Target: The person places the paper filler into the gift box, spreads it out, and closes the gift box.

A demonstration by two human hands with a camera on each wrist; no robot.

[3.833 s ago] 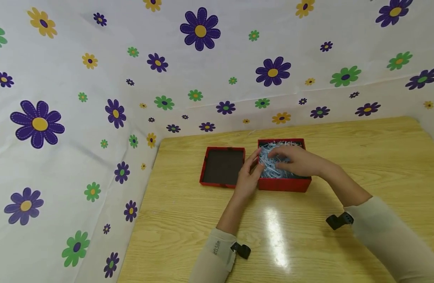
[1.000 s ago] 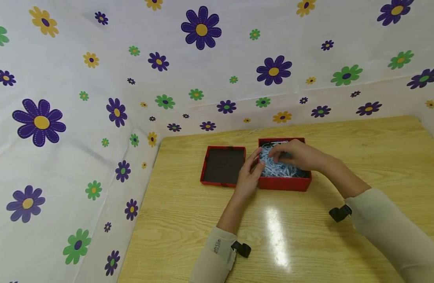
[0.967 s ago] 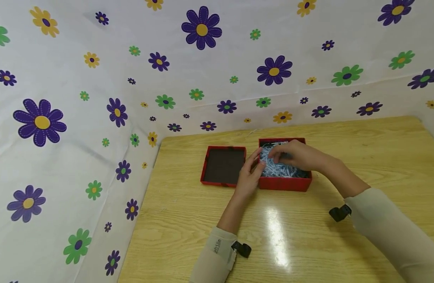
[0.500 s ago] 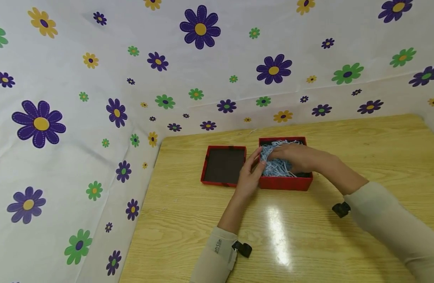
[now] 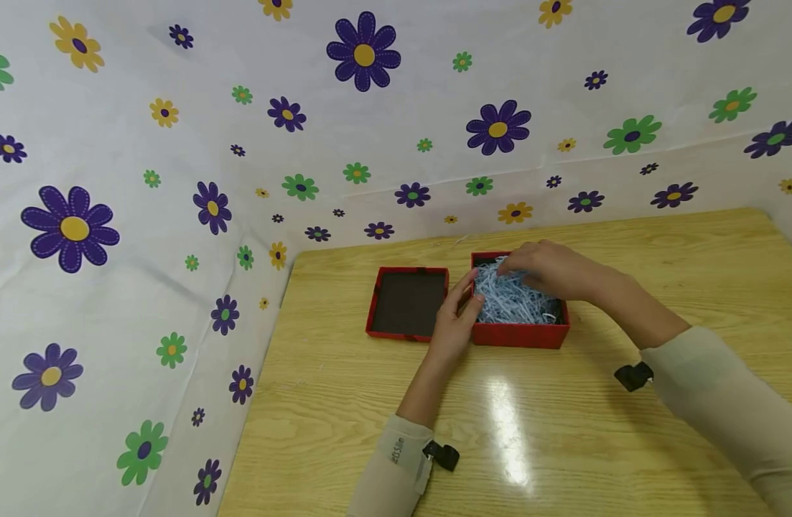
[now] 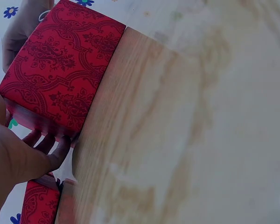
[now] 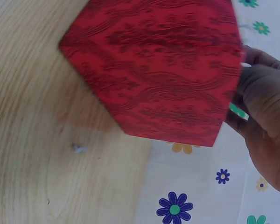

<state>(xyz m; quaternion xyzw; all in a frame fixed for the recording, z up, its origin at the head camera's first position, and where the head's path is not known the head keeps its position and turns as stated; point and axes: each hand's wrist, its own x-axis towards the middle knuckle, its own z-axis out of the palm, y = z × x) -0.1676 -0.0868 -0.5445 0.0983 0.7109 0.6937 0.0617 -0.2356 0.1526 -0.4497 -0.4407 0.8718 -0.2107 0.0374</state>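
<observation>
A red patterned box [image 5: 521, 335] sits on the table, filled with pale blue shredded paper [image 5: 508, 298]. My left hand [image 5: 456, 316] rests against the box's left wall, fingers and thumb at the rim; the left wrist view shows its fingers [image 6: 47, 144] touching that side. Above the back right part of the paper is my right hand [image 5: 553, 269], its fingers bent down toward the shreds. Seen by the right wrist camera, the right hand [image 7: 266, 112] is at the box's rim, with a whitish bit near its fingers. The fingertips are hidden, so any pinched strand is unclear.
Left of the box lies a red lid [image 5: 408, 303], dark inside face up. The wooden table [image 5: 344, 416] ends at a white flower-printed backdrop [image 5: 421, 151] at the back and left. Small pale scraps [image 7: 78, 148] lie near the box.
My right hand pressed lower into the shredded paper half a second ago; now it has risen and shifted back and right, uncovering more paper at the front. The left hand has stayed put.
</observation>
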